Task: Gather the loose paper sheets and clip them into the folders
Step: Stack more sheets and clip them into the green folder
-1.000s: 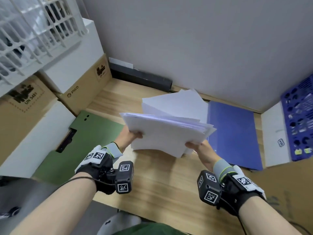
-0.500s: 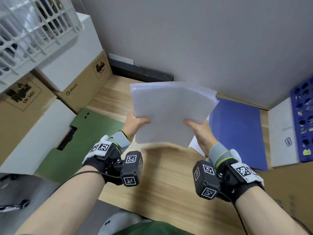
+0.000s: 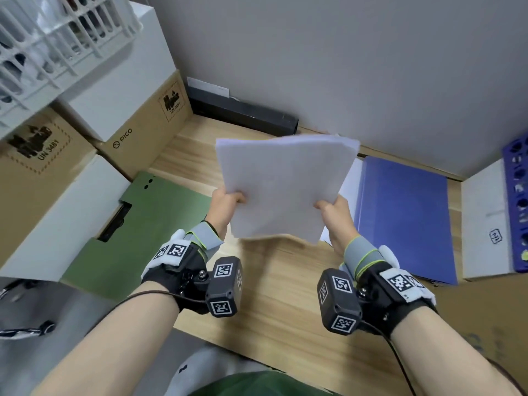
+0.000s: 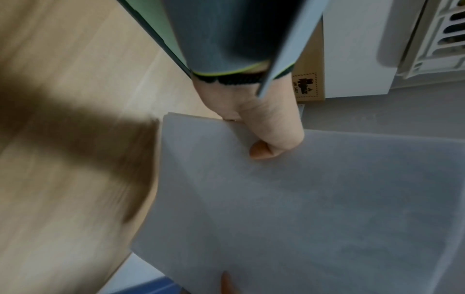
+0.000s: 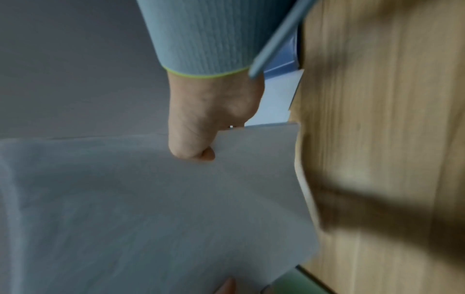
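A stack of white paper sheets [image 3: 283, 184] is held upright above the wooden desk [image 3: 274, 284], its lower edge off the surface. My left hand [image 3: 228, 200] grips its left edge, thumb on the near face [image 4: 271, 139]. My right hand [image 3: 331, 207] grips the right edge the same way [image 5: 196, 147]. The sheets [image 4: 314, 208] fill both wrist views [image 5: 151, 208]. A green folder [image 3: 137, 224] with a black clip lies flat on the left. On the right lies a blue folder [image 3: 405, 218] with a white sheet [image 3: 350, 184] partly under it.
Cardboard and white boxes [image 3: 85, 155] are stacked along the left, with a white crate [image 3: 51, 38] on top. A black bar [image 3: 243, 115] lies against the grey wall. A white box [image 3: 485, 221] and a blue perforated rack [image 3: 517, 201] stand at the right.
The stack went from lying nearly flat and fanned between my hands to standing upright and squared. Both hands rose and moved toward the wall with it.
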A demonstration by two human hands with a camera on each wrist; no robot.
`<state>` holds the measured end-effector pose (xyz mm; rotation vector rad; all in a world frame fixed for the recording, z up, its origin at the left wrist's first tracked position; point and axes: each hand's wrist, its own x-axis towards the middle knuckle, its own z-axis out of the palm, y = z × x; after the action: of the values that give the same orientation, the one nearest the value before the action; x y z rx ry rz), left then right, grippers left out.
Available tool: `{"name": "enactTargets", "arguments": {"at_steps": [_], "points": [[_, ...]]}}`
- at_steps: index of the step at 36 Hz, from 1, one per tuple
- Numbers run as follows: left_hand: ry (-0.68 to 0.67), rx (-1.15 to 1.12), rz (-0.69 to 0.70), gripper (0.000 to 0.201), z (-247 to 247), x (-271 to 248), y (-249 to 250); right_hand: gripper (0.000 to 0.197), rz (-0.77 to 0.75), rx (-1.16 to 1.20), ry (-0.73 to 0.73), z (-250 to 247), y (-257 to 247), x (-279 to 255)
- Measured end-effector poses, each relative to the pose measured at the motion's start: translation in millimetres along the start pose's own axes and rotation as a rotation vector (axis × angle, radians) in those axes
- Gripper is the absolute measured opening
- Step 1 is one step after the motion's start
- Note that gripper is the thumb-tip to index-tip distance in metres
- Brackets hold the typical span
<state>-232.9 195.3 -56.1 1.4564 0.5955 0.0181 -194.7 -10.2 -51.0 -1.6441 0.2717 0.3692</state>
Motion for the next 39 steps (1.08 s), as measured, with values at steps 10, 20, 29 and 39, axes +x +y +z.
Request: {"name": "enactTargets", "arguments": {"at_steps": [10, 20, 29, 39], "points": [[-0.137, 0.104, -0.064, 0.025, -11, -5, -16, 0.025, 0.094, -0.084, -0.096, -1, 35, 0], [-0.394, 0.421, -0.242, 0.026, -33, -8, -16, 0.013, 0.033, -0.292, -0.044, -15, 44, 8], [-0.112, 0.658, -0.017, 0.104, -57, 13, -7, 0.018, 0.209, -0.495, -0.433, -27, 48, -8], [-0.348, 1.025, 0.007, 0.063, -42, 2, -1, 0.012, 0.260, -0.631, -0.590, -35, 36, -14]]}}
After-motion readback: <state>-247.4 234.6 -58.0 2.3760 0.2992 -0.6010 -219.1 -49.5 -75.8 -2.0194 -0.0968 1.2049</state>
